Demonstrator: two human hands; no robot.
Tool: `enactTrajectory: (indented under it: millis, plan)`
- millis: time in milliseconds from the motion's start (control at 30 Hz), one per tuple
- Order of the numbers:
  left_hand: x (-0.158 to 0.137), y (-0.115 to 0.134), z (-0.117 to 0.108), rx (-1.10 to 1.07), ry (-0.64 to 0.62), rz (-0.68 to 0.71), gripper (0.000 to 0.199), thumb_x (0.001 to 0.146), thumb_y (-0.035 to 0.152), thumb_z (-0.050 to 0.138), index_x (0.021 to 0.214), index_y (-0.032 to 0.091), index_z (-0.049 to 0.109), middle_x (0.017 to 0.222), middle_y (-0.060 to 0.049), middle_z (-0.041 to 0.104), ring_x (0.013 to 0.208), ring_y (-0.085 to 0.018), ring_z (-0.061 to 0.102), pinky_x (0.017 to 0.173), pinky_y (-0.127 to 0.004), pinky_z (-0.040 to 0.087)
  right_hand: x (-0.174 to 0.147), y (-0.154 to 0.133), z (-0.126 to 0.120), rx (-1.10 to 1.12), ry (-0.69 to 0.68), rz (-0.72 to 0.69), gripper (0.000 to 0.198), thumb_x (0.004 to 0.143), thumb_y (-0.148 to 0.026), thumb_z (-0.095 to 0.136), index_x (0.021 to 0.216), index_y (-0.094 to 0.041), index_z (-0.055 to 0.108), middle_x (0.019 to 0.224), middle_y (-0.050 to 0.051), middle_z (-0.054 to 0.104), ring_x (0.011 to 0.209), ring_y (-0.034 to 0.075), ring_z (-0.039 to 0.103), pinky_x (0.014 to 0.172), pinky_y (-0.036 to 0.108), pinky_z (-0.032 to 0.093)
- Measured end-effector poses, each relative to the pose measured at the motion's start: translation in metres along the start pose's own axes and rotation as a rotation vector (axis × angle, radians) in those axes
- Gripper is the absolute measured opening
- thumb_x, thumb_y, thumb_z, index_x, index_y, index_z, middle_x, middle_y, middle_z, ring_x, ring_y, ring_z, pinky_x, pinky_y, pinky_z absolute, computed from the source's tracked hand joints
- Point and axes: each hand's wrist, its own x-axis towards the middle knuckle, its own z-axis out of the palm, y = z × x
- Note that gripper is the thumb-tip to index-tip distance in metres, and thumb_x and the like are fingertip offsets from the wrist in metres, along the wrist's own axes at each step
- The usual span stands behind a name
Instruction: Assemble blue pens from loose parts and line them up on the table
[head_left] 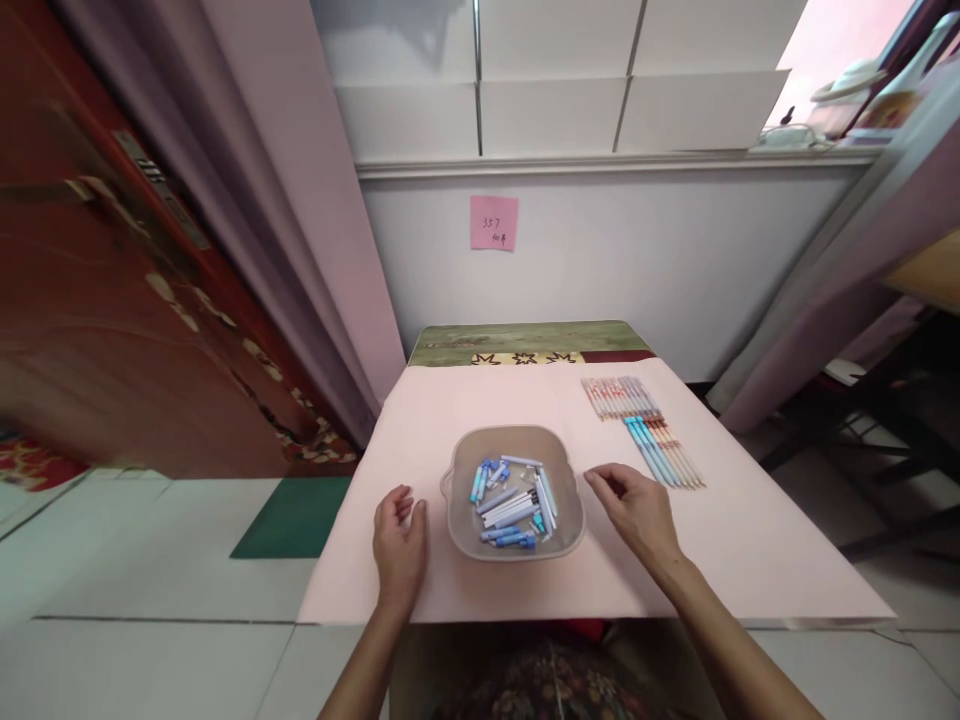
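A translucent plastic container (pixel 516 437) stands near the front of the pink-covered table. Inside lie several pen parts (pixel 510 510): white and pale lilac tubes, blue and turquoise pieces and small clear bits. To its left, my left hand (pixel 400 545) rests by the tabletop, empty, fingers loosely curled and thumb apart. Just off the container's right rim is my right hand (pixel 637 510), thumb and forefinger brought together in a pinch; whether anything small sits between them is too fine to see. Beyond that hand lie several turquoise pens (pixel 651 452) in a row.
Pens with brown tops (pixel 676 455) lie beside the turquoise ones, below a row of pale patterned pens (pixel 621 397). The pink cover (pixel 450 400) stops short of the table's green back edge (pixel 525 340). A pink note (pixel 493 222) is on the wall; a red door (pixel 150 330) stands left.
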Motion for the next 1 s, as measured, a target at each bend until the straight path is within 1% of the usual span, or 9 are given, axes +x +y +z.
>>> enactTrajectory:
  millis: [100, 167, 300, 367, 467, 600, 733, 900, 1000]
  plan:
    - [-0.001, 0.0, -0.002, -0.024, 0.005, -0.005, 0.034, 0.08, 0.038, 0.056, 0.108, 0.019, 0.055, 0.111, -0.01, 0.057, 0.093, -0.023, 0.06, 0.088, -0.041, 0.049, 0.008, -0.038, 0.007, -0.007, -0.073, -0.154, 0.024, 0.086, -0.037, 0.053, 0.085, -0.022, 0.072, 0.081, 0.002, 0.072, 0.069, 0.016, 0.063, 0.067, 0.025, 0.045]
    - [-0.001, 0.0, -0.002, -0.035, 0.013, -0.011, 0.034, 0.081, 0.037, 0.056, 0.109, 0.018, 0.055, 0.111, -0.01, 0.057, 0.093, -0.023, 0.06, 0.087, -0.04, 0.05, 0.014, -0.059, 0.013, -0.079, -0.135, -0.209, 0.019, 0.085, -0.031, 0.055, 0.088, -0.024, 0.072, 0.085, 0.001, 0.072, 0.075, 0.016, 0.064, 0.07, 0.024, 0.044]
    - [-0.002, -0.002, -0.002, -0.044, 0.018, -0.016, 0.034, 0.081, 0.037, 0.056, 0.109, 0.018, 0.055, 0.111, -0.01, 0.058, 0.094, -0.022, 0.06, 0.087, -0.039, 0.05, 0.025, -0.082, 0.031, -0.305, -0.33, -0.291, 0.016, 0.085, -0.026, 0.056, 0.091, -0.026, 0.071, 0.09, -0.002, 0.072, 0.081, 0.014, 0.064, 0.071, 0.022, 0.042]
    - [-0.002, -0.004, -0.001, -0.045, 0.02, -0.018, 0.034, 0.081, 0.037, 0.056, 0.11, 0.018, 0.055, 0.112, -0.01, 0.058, 0.094, -0.022, 0.06, 0.087, -0.039, 0.049, 0.029, -0.084, 0.039, -0.376, -0.393, -0.312, 0.016, 0.086, -0.026, 0.055, 0.091, -0.027, 0.071, 0.09, -0.001, 0.073, 0.082, 0.015, 0.064, 0.069, 0.022, 0.041]
    - [-0.002, -0.006, -0.001, -0.052, 0.014, -0.021, 0.036, 0.081, 0.037, 0.056, 0.112, 0.018, 0.054, 0.112, -0.011, 0.058, 0.095, -0.022, 0.061, 0.087, -0.038, 0.05, 0.035, -0.081, 0.048, -0.431, -0.429, -0.297, 0.018, 0.085, -0.023, 0.054, 0.088, -0.025, 0.071, 0.089, 0.002, 0.073, 0.082, 0.017, 0.065, 0.068, 0.024, 0.04]
    - [-0.002, -0.007, -0.001, -0.065, 0.001, -0.019, 0.036, 0.082, 0.037, 0.055, 0.113, 0.018, 0.054, 0.113, -0.011, 0.058, 0.095, -0.021, 0.06, 0.088, -0.037, 0.049, 0.041, -0.075, 0.052, -0.502, -0.474, -0.286, 0.019, 0.082, -0.019, 0.055, 0.087, -0.023, 0.072, 0.088, 0.005, 0.073, 0.083, 0.02, 0.065, 0.068, 0.025, 0.041]
    - [-0.002, -0.005, -0.002, -0.077, 0.0, -0.043, 0.036, 0.082, 0.037, 0.055, 0.113, 0.018, 0.054, 0.113, -0.011, 0.059, 0.096, -0.022, 0.06, 0.088, -0.038, 0.049, 0.042, -0.079, 0.055, -0.533, -0.51, -0.302, 0.02, 0.08, -0.016, 0.055, 0.087, -0.023, 0.073, 0.09, 0.006, 0.074, 0.085, 0.021, 0.066, 0.07, 0.025, 0.042]
    - [-0.001, -0.003, -0.003, -0.1, -0.001, -0.05, 0.034, 0.082, 0.037, 0.055, 0.111, 0.019, 0.054, 0.112, -0.01, 0.058, 0.096, -0.022, 0.06, 0.088, -0.04, 0.049, 0.046, -0.088, 0.068, -0.529, -0.552, -0.308, 0.017, 0.082, -0.02, 0.056, 0.086, -0.023, 0.073, 0.088, 0.005, 0.074, 0.087, 0.02, 0.066, 0.071, 0.024, 0.042]
    - [-0.001, -0.003, -0.004, -0.087, -0.002, -0.034, 0.033, 0.083, 0.037, 0.055, 0.11, 0.018, 0.054, 0.112, -0.01, 0.057, 0.096, -0.023, 0.059, 0.089, -0.04, 0.049, 0.049, -0.092, 0.081, -0.51, -0.584, -0.303, 0.015, 0.08, -0.024, 0.06, 0.09, -0.025, 0.072, 0.087, 0.003, 0.074, 0.085, 0.019, 0.067, 0.068, 0.023, 0.042]
